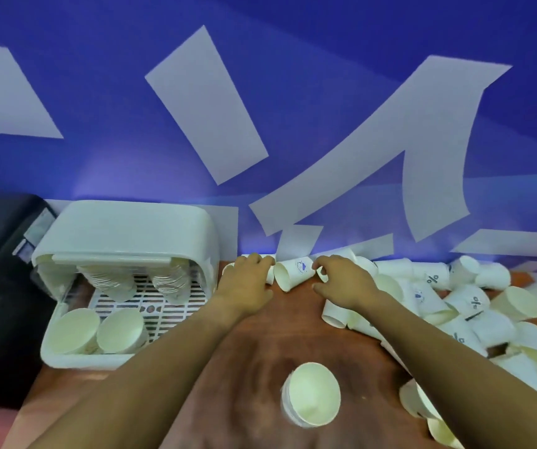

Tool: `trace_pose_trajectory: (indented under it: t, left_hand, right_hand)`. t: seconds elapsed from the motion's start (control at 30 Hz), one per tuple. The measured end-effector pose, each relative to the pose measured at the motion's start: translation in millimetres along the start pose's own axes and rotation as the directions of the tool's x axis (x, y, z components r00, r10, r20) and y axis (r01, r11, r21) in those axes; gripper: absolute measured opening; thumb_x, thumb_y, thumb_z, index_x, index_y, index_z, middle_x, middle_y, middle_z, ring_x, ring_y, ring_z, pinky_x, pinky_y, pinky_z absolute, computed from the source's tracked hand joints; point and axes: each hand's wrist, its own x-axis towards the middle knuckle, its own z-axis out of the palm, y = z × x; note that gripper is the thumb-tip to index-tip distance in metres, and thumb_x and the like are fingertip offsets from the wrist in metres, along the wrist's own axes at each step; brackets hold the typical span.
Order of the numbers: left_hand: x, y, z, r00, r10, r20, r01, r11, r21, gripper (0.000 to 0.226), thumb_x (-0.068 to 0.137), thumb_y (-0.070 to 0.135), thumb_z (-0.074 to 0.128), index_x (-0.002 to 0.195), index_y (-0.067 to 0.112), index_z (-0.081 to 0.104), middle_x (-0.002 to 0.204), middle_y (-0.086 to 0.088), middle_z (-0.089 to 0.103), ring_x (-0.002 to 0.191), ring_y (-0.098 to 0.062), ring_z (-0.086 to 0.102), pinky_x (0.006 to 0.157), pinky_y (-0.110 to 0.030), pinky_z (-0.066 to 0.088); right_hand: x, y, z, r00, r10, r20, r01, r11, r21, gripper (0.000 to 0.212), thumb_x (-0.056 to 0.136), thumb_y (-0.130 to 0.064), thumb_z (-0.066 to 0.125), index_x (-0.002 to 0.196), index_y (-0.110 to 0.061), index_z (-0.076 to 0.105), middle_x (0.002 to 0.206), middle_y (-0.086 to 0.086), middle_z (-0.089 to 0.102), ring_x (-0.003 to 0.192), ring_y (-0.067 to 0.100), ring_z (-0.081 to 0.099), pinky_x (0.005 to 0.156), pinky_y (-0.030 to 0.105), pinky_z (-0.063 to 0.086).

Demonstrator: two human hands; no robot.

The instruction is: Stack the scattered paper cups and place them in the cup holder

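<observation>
Target cup lies on its side at the far edge of the table, right btwn my hands, long axis running mouth near-left to base far-right, logo up. My left hand has curled fingers on a cup at its mouth side, right hand curls by the base w/ fingertips pinching what looks like another cup rim, tbh can't tell for sure, and both look abt equally close. Started stack stands nearer me, cup holder off left w/ stacks inside, loose pile on the right.

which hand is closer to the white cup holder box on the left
Left. The left hand is just right of the cup holder; the right hand lies farther right, past a tipped cup.
</observation>
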Motion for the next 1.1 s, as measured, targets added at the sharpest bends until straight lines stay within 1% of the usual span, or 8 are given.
trace_pose_trajectory:
  t: [0.17, 0.3, 0.47, 0.53, 0.73, 0.83, 1.0, 1.1]
  left_hand:
    - [42.5, 5.8, 16.1, 0.994, -0.106, 0.041, 0.102, 0.992, 0.078, 0.053, 0.089, 0.027, 0.051, 0.14, 0.021, 0.035, 0.134, -0.004, 0.044, 0.121, -0.028, 0.044, 0.089, -0.038, 0.041]
    - [73.1, 6.6, 33.2, 0.985, -0.156, 0.069, 0.148, 0.984, 0.101, 0.055, 0.087, 0.024, 0.053, 0.139, 0.019, 0.034, 0.137, -0.003, 0.042, 0.123, -0.028, 0.043, 0.091, -0.038, 0.042]
    - [97.6, -2.8, 57.6, 0.98, -0.183, 0.08, 0.157, 0.952, 0.264, 0.067, 0.087, 0.026, 0.057, 0.145, 0.02, 0.023, 0.141, -0.002, 0.039, 0.13, -0.027, 0.038, 0.098, -0.038, 0.039]
    - [103.1, -5.5, 65.4, 0.981, -0.182, 0.07, 0.151, 0.936, 0.319, 0.068, 0.086, 0.026, 0.059, 0.143, 0.021, 0.024, 0.137, -0.003, 0.041, 0.129, -0.027, 0.039, 0.099, -0.039, 0.039]
    - [111.2, -4.0, 81.0, 0.984, -0.167, 0.055, 0.137, 0.923, 0.36, 0.071, 0.082, 0.028, 0.063, 0.142, 0.026, 0.025, 0.131, -0.005, 0.037, 0.118, -0.027, 0.044, 0.095, -0.041, 0.041]
    - [110.4, -1.4, 82.3, 0.986, -0.157, 0.058, 0.121, 0.909, 0.399, 0.068, 0.082, 0.026, 0.064, 0.14, 0.025, 0.028, 0.133, -0.007, 0.036, 0.119, -0.028, 0.043, 0.097, -0.043, 0.04]
    - [102.9, -1.6, 83.3, 0.985, -0.13, 0.114, 0.063, 0.885, 0.46, 0.068, 0.083, 0.023, 0.065, 0.14, 0.024, 0.028, 0.137, -0.006, 0.039, 0.123, -0.028, 0.042, 0.1, -0.045, 0.036]
    - [98.4, -0.7, 79.7, 0.989, -0.121, 0.087, 0.077, 0.914, 0.398, 0.064, 0.084, 0.026, 0.063, 0.138, 0.024, 0.03, 0.134, -0.004, 0.044, 0.12, -0.027, 0.045, 0.097, -0.041, 0.037]
  right_hand:
    - [33.5, 23.1, 13.3, 0.993, -0.085, 0.081, 0.09, 0.994, -0.056, 0.052, 0.086, -0.025, 0.057, 0.136, -0.026, 0.044, 0.135, -0.001, 0.047, 0.118, 0.02, 0.049, 0.088, 0.032, 0.046]
    - [64.0, 28.3, 27.9, 0.972, -0.181, 0.148, 0.198, 0.974, -0.109, 0.054, 0.085, -0.023, 0.057, 0.137, -0.023, 0.041, 0.135, -0.001, 0.045, 0.12, 0.023, 0.045, 0.094, 0.036, 0.044]
    - [89.9, 29.4, 47.6, 0.932, -0.342, 0.125, 0.357, 0.925, -0.129, 0.06, 0.083, -0.022, 0.061, 0.138, -0.025, 0.037, 0.138, -0.006, 0.043, 0.122, 0.021, 0.042, 0.098, 0.034, 0.035]
    - [96.2, 31.1, 57.0, 0.917, -0.383, 0.112, 0.396, 0.907, -0.146, 0.068, 0.082, -0.023, 0.062, 0.142, -0.026, 0.031, 0.142, -0.008, 0.039, 0.126, 0.02, 0.038, 0.101, 0.033, 0.031]
    - [105.9, 40.0, 76.2, 0.906, -0.415, 0.085, 0.424, 0.887, -0.185, 0.076, 0.082, -0.026, 0.062, 0.147, -0.028, 0.024, 0.141, -0.007, 0.037, 0.128, 0.019, 0.033, 0.107, 0.034, 0.026]
    - [103.3, 39.6, 79.7, 0.902, -0.426, 0.07, 0.43, 0.873, -0.231, 0.073, 0.084, -0.024, 0.06, 0.146, -0.03, 0.023, 0.134, -0.002, 0.038, 0.124, 0.022, 0.034, 0.105, 0.034, 0.028]
    - [94.4, 35.2, 81.8, 0.899, -0.434, 0.059, 0.435, 0.87, -0.23, 0.063, 0.085, -0.02, 0.057, 0.142, -0.026, 0.031, 0.135, -0.001, 0.039, 0.122, 0.023, 0.036, 0.1, 0.033, 0.028]
    - [85.7, 34.9, 75.3, 0.888, -0.456, 0.058, 0.459, 0.871, -0.175, 0.062, 0.083, -0.024, 0.059, 0.139, -0.026, 0.034, 0.14, -0.008, 0.04, 0.123, 0.02, 0.037, 0.102, 0.031, 0.026]
